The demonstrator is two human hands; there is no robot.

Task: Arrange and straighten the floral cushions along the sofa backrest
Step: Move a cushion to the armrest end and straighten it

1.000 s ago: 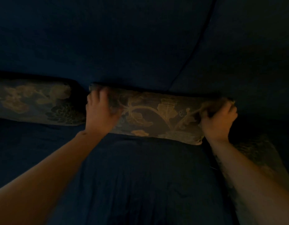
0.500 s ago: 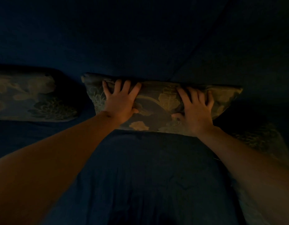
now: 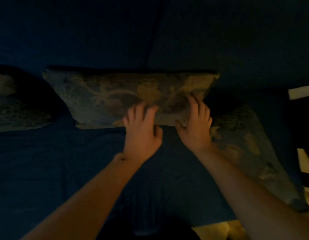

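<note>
The scene is dim. A floral cushion (image 3: 115,97) leans against the dark blue sofa backrest (image 3: 150,32) in the middle. My left hand (image 3: 141,129) rests with spread fingers on its lower edge, blurred. My right hand (image 3: 195,125) lies flat on its lower right corner, fingers apart. A second floral cushion (image 3: 15,104) stands at the far left against the backrest. A third floral cushion (image 3: 250,149) lies tilted on the seat at the right, partly behind my right forearm.
The dark blue sofa seat (image 3: 63,161) stretches across the foreground. Pale objects (image 3: 301,92) show at the right edge beyond the sofa. A light floor patch (image 3: 219,229) appears at the bottom right.
Both hands have slid down and to the right on the middle cushion, from its face to its lower right part. The view has shifted right, so the cushion sits further left.
</note>
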